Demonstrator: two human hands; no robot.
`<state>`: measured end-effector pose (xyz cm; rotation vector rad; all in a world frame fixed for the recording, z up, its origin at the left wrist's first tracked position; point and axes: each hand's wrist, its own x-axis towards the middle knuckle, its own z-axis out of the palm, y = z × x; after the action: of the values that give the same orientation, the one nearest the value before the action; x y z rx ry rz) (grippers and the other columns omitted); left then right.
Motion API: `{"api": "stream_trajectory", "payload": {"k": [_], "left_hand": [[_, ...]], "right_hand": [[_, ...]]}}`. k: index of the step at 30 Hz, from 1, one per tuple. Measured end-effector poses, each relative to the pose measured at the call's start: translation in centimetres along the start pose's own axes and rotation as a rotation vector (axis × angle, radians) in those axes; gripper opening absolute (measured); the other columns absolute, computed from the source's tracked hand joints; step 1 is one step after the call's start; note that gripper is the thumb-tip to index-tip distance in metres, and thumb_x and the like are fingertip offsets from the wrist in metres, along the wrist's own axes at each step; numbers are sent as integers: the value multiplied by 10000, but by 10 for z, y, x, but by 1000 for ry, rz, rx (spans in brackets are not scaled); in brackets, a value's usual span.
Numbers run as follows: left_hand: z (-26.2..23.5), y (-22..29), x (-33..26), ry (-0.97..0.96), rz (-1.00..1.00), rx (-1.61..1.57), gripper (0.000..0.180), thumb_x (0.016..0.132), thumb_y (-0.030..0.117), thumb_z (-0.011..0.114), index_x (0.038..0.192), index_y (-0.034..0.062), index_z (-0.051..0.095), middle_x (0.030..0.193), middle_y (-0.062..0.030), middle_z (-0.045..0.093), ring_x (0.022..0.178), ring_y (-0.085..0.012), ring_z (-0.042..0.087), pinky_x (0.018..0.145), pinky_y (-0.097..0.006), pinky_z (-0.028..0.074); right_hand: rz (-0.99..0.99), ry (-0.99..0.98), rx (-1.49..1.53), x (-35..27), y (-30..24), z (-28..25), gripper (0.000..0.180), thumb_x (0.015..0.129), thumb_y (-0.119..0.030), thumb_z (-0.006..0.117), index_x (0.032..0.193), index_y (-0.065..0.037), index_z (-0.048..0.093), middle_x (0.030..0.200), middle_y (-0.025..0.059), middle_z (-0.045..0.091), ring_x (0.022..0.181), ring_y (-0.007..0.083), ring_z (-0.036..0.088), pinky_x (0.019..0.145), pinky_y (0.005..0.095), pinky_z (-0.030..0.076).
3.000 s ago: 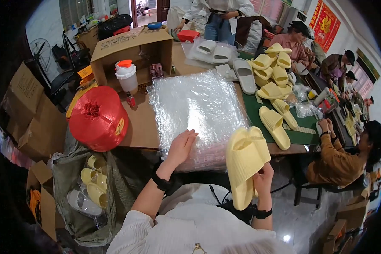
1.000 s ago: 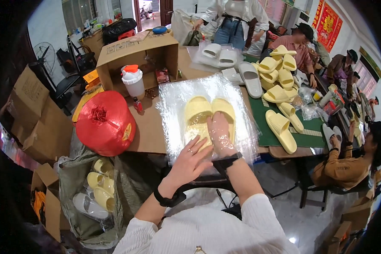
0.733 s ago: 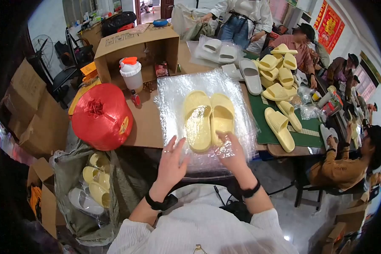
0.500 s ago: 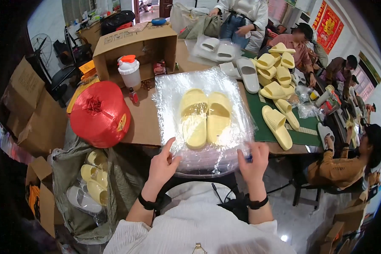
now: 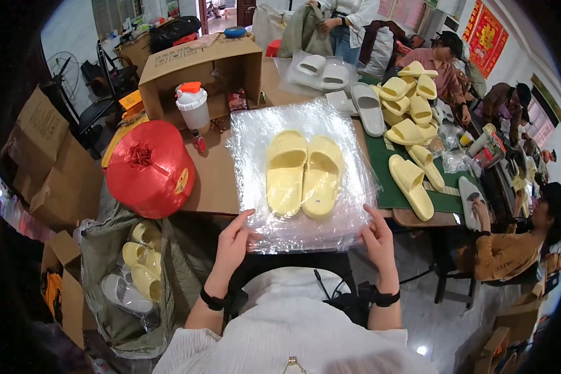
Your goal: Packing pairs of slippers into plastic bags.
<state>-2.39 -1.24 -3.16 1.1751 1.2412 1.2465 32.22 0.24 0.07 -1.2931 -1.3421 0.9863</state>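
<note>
A pair of pale yellow slide slippers (image 5: 285,187) lies side by side, toes away from me, on a stack of clear plastic bags (image 5: 246,146). Film seems to cover the slippers, though glare makes this hard to tell. At the near left corner of the plastic, my left hand (image 5: 232,244) pinches the edge between thumb and fingers. My right hand (image 5: 379,242) grips the near right corner likewise. Both wrists wear black bands. The near edge of the plastic overhangs the table toward my lap.
Left of the plastic sit a red twine roll (image 5: 151,169), a shaker bottle (image 5: 192,107) and an open cardboard box (image 5: 199,65). More yellow slippers (image 5: 411,187) lie on a green mat at right. A sack (image 5: 96,249) holds bagged slippers. Co-workers sit at right; another person stands behind the table.
Both hands have closed on the near corners of the plastic, whose front edge now lies straighter. The standing person has shifted and lifts a grey-green sack; the seated co-worker's grey slipper has moved left.
</note>
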Motion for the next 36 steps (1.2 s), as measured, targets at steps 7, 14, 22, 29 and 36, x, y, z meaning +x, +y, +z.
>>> {"api": "stream_trajectory", "payload": {"k": [7,14,22,29,36], "left_hand": [[-11,-8,-1,-28,-97,-335,454,919,36,423,1355,1,546,1016,-127,707,771,-128,658,689,-240,534],[-28,-13,2,-275,134,-337,473,885,17,490,1354,-28,526,1299,-153,619,1004,-215,671,792,-269,519],[-15,3,-2,13,514,585,499,726,53,777,1212,92,668,1163,-130,651,947,-274,600,837,-364,491],[-13,11,5,26,835,840,236,729,34,783,948,120,773,1308,-80,637,1312,-337,478,982,-407,470],[-24,9,10,-44,696,668,177,798,13,707,954,79,758,1094,-51,732,1214,-303,589,1003,-372,469]], "right_hand": [[82,-353,289,5,18,-24,571,834,53,495,1395,-51,528,824,11,612,711,85,564,640,200,445],[-82,-270,207,8,26,-7,604,780,64,528,1374,-48,546,1105,69,602,908,142,555,674,255,476],[-547,-300,-452,12,15,6,391,753,67,663,1125,-52,681,1410,128,513,826,188,599,729,291,520],[-315,-271,-198,5,2,15,265,762,43,691,1003,-66,695,1370,135,584,855,218,676,714,293,539],[-353,-329,-218,7,30,1,165,806,31,655,964,-13,641,1229,137,676,806,161,661,708,284,525]]}}
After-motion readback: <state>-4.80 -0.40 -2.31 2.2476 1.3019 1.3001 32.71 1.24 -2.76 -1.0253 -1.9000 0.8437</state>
